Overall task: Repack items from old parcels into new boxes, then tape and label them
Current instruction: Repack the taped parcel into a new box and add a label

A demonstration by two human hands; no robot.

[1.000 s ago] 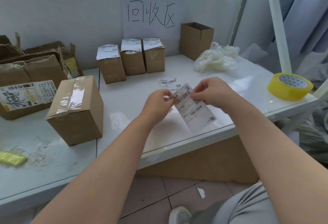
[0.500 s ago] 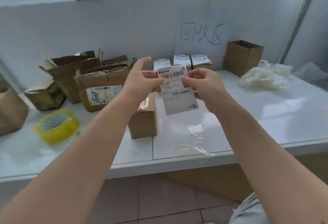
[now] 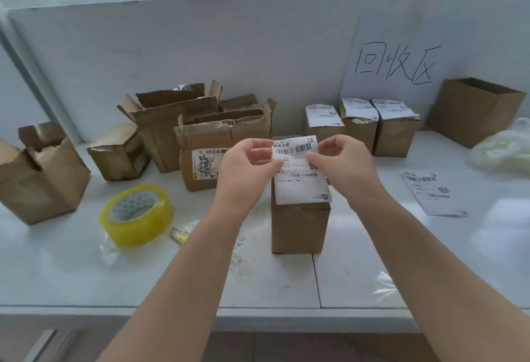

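Note:
A white shipping label (image 3: 301, 186) with barcodes hangs between both hands, just above a small taped cardboard box (image 3: 298, 226) at the table's middle. My left hand (image 3: 243, 166) pinches the label's upper left edge. My right hand (image 3: 344, 163) pinches its right side near the top. The label's lower part covers the box's top face; whether it touches the box I cannot tell. Three small labelled boxes (image 3: 361, 126) stand in a row at the back.
A yellow tape roll (image 3: 137, 215) lies left of the box, small scraps beside it. Several torn old parcels (image 3: 200, 135) crowd the back left. Another loose label (image 3: 433, 195) lies right, near white plastic wrap (image 3: 504, 152) and an open box (image 3: 473, 109).
The view has swung left, so the taped box now sits centre under my hands. The label has come lower, from in front of the back boxes to over this box.

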